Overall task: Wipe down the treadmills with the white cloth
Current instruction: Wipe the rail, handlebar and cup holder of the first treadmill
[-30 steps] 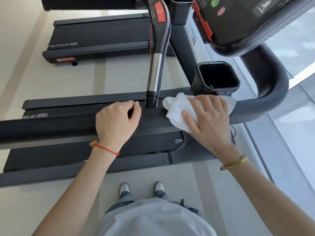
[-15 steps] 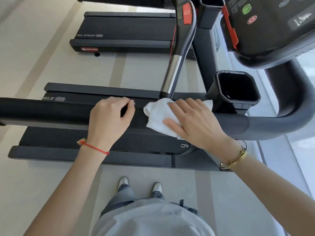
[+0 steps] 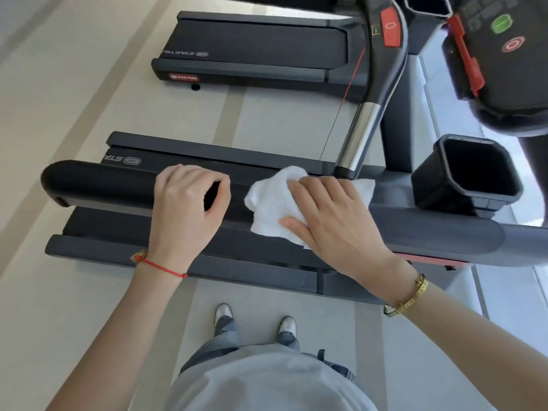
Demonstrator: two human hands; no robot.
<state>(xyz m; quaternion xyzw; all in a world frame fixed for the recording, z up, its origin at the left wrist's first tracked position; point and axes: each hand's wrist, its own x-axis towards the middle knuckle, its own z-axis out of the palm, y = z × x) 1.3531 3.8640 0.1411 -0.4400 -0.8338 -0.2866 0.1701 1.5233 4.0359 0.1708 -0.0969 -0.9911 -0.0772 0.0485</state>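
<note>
White cloth (image 3: 274, 203) lies bunched on the black handrail (image 3: 118, 185) of the near treadmill (image 3: 207, 262), pinned under the right hand (image 3: 332, 221), whose fingers (image 3: 299, 185) lie straight and slightly spread, flat on the fabric. Part of the cloth sticks out beyond the fingertips toward the left hand, and a corner shows behind the knuckles. Just beside it, the left hand (image 3: 186, 209) curls over the same rail, its fingers (image 3: 192, 173) hooked over the far edge and thumb tucked in front, gripping it. A red string circles the left wrist, a gold bangle the right. Right of the cloth, a chrome-and-black grip (image 3: 360, 132) rises from the rail, and beyond that sits a black cup holder (image 3: 465, 173). A second treadmill (image 3: 255, 48) stands farther back on the pale floor (image 3: 59, 99).
</note>
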